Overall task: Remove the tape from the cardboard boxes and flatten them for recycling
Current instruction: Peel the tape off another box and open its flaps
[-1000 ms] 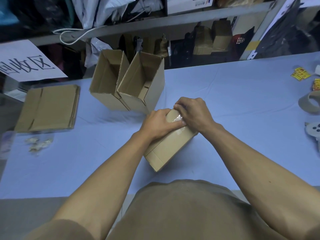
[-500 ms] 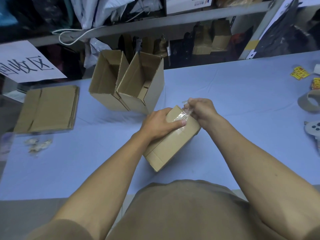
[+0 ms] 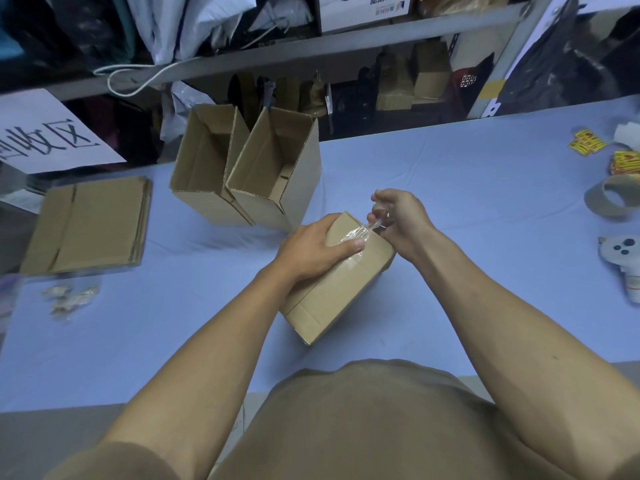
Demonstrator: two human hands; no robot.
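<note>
A small sealed cardboard box (image 3: 341, 282) lies on its side on the blue-covered table (image 3: 450, 188), just in front of the person, its taped face turned up. The left hand (image 3: 313, 249) lies over the box's far end with fingers spread flat, pressing it down, one fingertip on the clear tape (image 3: 356, 233). The right hand (image 3: 398, 216) is curled and pinches the lifted end of that tape, which runs up taut and crumpled from the box top to the fingers. The box looks light and fairly stiff, so it would likely slide or lift with the pull unless pinned as it is; the tape is thin, stretchy and apt to tear or stick to itself, so a grip low on the strip, close to where it leaves the cardboard, seems best, with the pull kept shallow along the seam. Beyond the box stand two open cardboard boxes (image 3: 249, 171), touching each other, not yet flattened. To the left lies a stack of flattened cardboard (image 3: 90, 223), and near it a few balled scraps of used tape (image 3: 69, 297). A tape roll (image 3: 611, 199) sits at the right edge.
</note>
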